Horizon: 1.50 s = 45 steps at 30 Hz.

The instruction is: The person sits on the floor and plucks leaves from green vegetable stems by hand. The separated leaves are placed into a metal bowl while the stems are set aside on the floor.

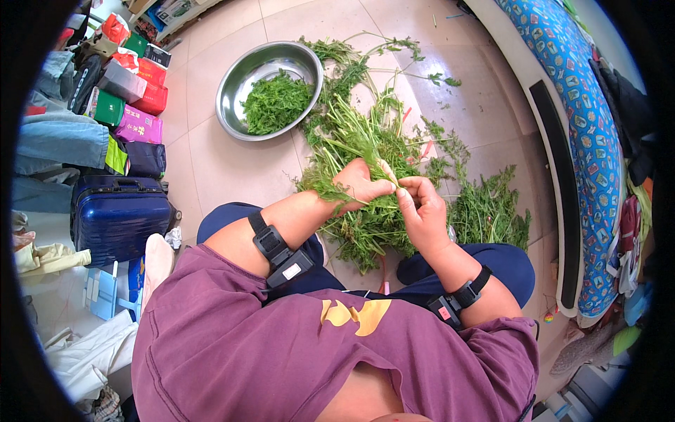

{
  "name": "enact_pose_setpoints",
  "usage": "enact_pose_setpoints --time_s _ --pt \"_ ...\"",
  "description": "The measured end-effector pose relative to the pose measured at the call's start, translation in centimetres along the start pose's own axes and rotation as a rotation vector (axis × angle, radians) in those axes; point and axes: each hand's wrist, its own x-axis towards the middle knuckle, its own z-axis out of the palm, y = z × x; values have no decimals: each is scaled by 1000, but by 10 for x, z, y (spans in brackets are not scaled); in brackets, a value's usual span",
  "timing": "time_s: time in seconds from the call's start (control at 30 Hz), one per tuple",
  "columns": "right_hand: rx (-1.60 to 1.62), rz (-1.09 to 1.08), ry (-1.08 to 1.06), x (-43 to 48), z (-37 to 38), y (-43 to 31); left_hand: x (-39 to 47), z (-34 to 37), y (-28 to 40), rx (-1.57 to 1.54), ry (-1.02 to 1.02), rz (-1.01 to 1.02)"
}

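Note:
My left hand (361, 185) grips a leafy green plant by its pale stem (387, 171), with feathery leaves poking out around the wrist. The thumb and forefinger of my right hand (428, 216) pinch the thin end of that stem, close to my left thumb tip. Beneath both hands spreads a loose heap of feathery greens (364, 240) on the floor, many stems pointing away from me. Beyond the heap, to the left, stands a stainless steel bowl (230, 92) holding plucked green leaves (277, 103).
More greens (488, 211) lie at the right, by my knee. Red strips (427, 149) show among the stems on the tiled floor (211, 158). A blue suitcase (121, 216), bags and clothes line the left side. A bed with a blue patterned cover (585, 158) borders the right.

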Motion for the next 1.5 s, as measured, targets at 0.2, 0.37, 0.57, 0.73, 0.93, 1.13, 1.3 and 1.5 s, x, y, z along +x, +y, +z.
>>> enact_pose_setpoints --time_s 0.2,0.37,0.57,0.73,0.93,1.13,1.3,1.5 --pt "-44 -32 -73 -2 -1 2 -3 -1 1 106 -25 -41" --pt "114 97 -140 -2 -1 9 -2 -1 0 90 -24 -83" --pt "633 403 -229 1 0 17 1 0 -4 -94 26 57" --pt "675 496 -288 0 -1 20 1 -1 -7 -231 19 36" --pt "622 482 -282 0 2 16 1 -2 -12 -81 5 94" --pt "651 375 -277 0 4 18 -3 -1 -12 114 -9 163" --pt "629 392 -267 -2 3 20 -5 1 -7 200 14 259" --pt "623 410 -221 -3 5 17 -6 1 -4 330 -1 316"
